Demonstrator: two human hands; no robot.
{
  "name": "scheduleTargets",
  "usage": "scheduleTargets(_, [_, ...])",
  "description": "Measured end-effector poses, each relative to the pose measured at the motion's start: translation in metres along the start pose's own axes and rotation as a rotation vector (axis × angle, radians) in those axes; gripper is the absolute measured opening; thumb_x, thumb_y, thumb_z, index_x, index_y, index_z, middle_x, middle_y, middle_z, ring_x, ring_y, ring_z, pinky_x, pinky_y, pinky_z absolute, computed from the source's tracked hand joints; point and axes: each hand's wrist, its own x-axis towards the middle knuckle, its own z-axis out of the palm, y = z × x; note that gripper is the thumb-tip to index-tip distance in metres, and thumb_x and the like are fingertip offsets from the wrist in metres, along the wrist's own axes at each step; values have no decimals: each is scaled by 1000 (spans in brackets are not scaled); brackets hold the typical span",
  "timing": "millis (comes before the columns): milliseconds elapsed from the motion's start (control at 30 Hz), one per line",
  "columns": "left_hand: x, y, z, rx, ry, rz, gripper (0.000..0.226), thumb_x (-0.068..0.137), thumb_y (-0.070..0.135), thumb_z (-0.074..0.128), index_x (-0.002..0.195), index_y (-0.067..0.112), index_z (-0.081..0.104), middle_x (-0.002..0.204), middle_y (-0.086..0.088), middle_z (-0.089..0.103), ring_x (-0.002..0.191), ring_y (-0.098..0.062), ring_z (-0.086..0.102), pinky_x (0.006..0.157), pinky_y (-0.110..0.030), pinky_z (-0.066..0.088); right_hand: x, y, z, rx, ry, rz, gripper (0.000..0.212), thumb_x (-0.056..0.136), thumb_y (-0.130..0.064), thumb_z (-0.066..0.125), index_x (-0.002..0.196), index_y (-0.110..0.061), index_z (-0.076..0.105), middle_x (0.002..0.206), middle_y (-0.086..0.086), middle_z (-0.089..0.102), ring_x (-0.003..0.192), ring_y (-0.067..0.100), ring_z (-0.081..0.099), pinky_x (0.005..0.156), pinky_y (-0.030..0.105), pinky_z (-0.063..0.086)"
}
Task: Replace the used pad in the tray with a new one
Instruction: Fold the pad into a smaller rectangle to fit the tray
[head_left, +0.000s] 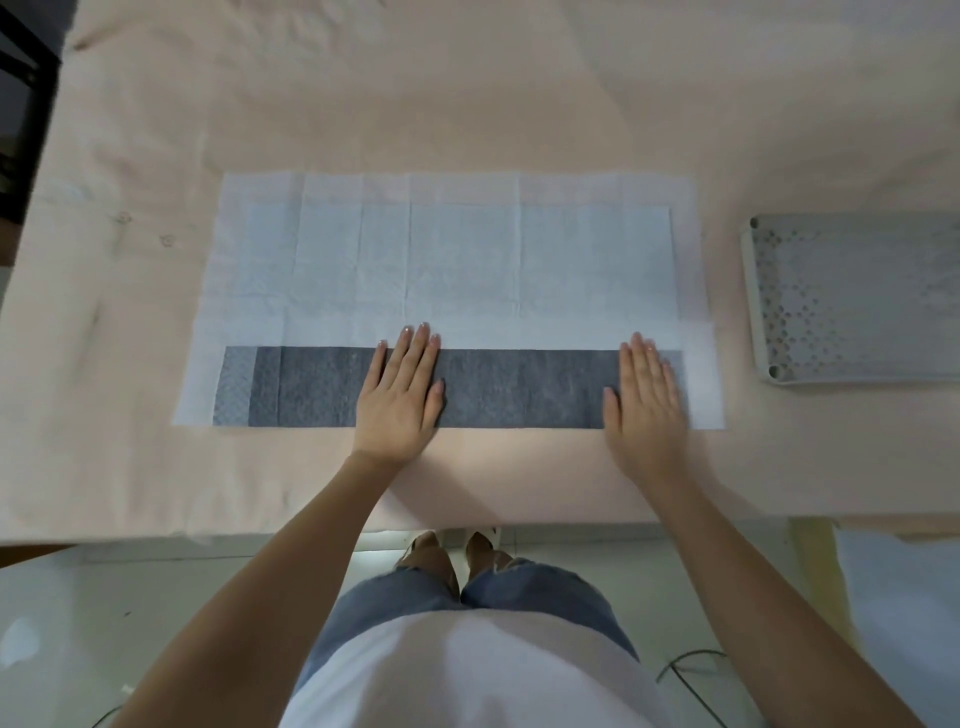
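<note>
Nearest, below the table edge: jeans, white top, two feet on pale floor tiles, a dark cable (691, 670) trailing at lower right.

On the near strip of the pad (457, 260): left hand (402, 395) flat, fingers straight and together, pressing down on the grey folded-over band (519, 387); right hand (644, 400) likewise flat, palm down near the band's right end. Neither grasping anything, only pressing.

Beyond the hands: rest of the pad spread out white and pale blue, creased in a grid of fold lines, lying on the pink cloth (467, 93) covering the table. Only the near edge turned over, grey backing up.

To the right, well apart from the pad: grey tray (852, 296) with perforated grille on top, partly cut off by the frame edge. Impossible to tell whether any pad lies under the grille.

Judging progress: pad out of the tray and apparently on a first fold. Unclear whether used pad being folded for disposal or new pad being sized to fit. Still to do, either way: more folding or trimming, lifting the grille, laying a fresh pad inside, closing up. Roughly mid-task, at best.
</note>
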Motion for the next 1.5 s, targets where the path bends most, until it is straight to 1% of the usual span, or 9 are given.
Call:
scheduleTargets(133, [0,1,-3,2,-27,2,54,100,31,25,146,5,34,154,-10,29,144,-24,22,118,-45,16,-6,33,-6,36,25,33,55,98,-26,24,146,2,27,154,16,25,144,25,21,119,39,15])
scheduleTargets(333, [4,14,-5,5,-41,-25,57,99,35,23,148,7,29,155,-8,25,145,-24,18,119,-43,10,-5,29,-5,66,50,81,56,97,-26,22,144,3,30,153,16,26,144,26,22,119,42,14])
scheduleTargets(433, [9,39,-2,-16,-50,54,56,100,36,23,148,7,29,155,-8,26,145,-22,18,118,-43,13,-3,-1,-11,99,105,116,56,98,-27,22,145,2,29,154,16,26,144,26,20,119,44,12])
scheduleTargets(567, [18,68,9,-70,-63,90,54,100,32,28,145,4,34,153,-12,30,144,-24,22,117,-44,17,8,-71,-8,96,52,-138,54,99,-28,21,145,-1,28,154,14,25,144,25,19,118,38,10])
scheduleTargets(700, [20,64,13,-92,-67,84,53,101,32,24,144,4,37,152,-11,32,144,-23,23,117,-44,19,21,-103,11,38,-40,-94,61,97,-35,8,148,-4,23,157,12,16,146,22,10,118,37,3])
scheduleTargets(800, [20,57,10,-94,-74,107,52,101,31,26,143,4,38,151,-11,35,143,-23,27,117,-42,19,23,-99,18,19,-35,-95,59,99,-35,9,147,-5,23,157,11,17,146,21,11,118,37,6])
scheduleTargets(1200, [-17,-82,-24,-31,-1,-45,50,100,29,30,144,6,38,151,-9,35,143,-22,27,117,-42,21,22,-103,18,75,29,-85,52,98,-24,22,144,-1,32,152,13,30,142,24,24,119,38,13])
scheduleTargets(1367, [-38,-140,-39,-50,17,-255,52,100,29,26,146,6,34,153,-8,30,143,-21,25,118,-38,17,22,-105,18,91,46,-76,51,98,-22,23,142,1,35,150,15,34,141,25,29,118,39,15])
scheduleTargets(1500, [-48,-171,-49,-47,2,-203,52,101,30,24,146,5,34,153,-8,30,143,-21,26,119,-36,17,22,-106,17,93,23,-77,51,98,-22,24,143,1,34,151,14,33,141,24,26,119,37,12])
